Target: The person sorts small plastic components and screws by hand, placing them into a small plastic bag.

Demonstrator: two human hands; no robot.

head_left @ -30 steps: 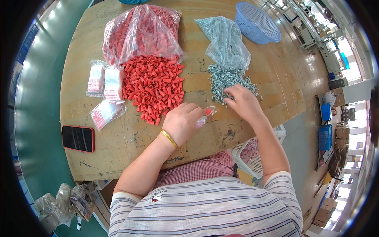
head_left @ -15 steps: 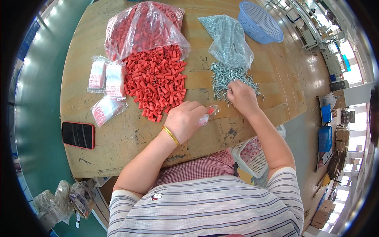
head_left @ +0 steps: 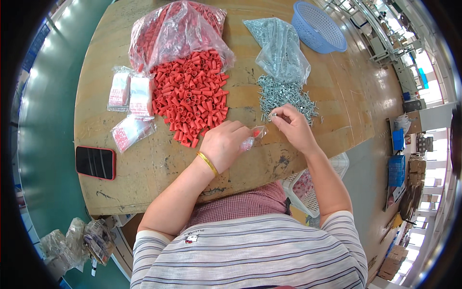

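My left hand (head_left: 223, 146) is closed on a small clear zip bag (head_left: 248, 143), and something red shows inside the bag's free end. Just right of it, my right hand (head_left: 297, 131) pinches a small silver screw (head_left: 272, 116) between thumb and fingers; whether it holds more than one is hidden. Beyond that hand lies a heap of silver screws (head_left: 284, 94), spilling from a clear plastic bag (head_left: 284, 60). Past my left hand, a pile of hollow, tapered red plastic caps (head_left: 192, 96) spreads from a large clear bag (head_left: 180, 36).
Stacks of flat printed zip bags (head_left: 140, 96) lie left of the red pile. A phone (head_left: 96, 163) rests near the table's left edge. At the far right stands a blue perforated basket (head_left: 318, 29). Below the table's near edge is a white crate (head_left: 313, 192) with reddish contents.
My right hand has drawn back from the screw heap toward me, now with a screw at its fingertips. My left hand and its bag stay nearly in place.
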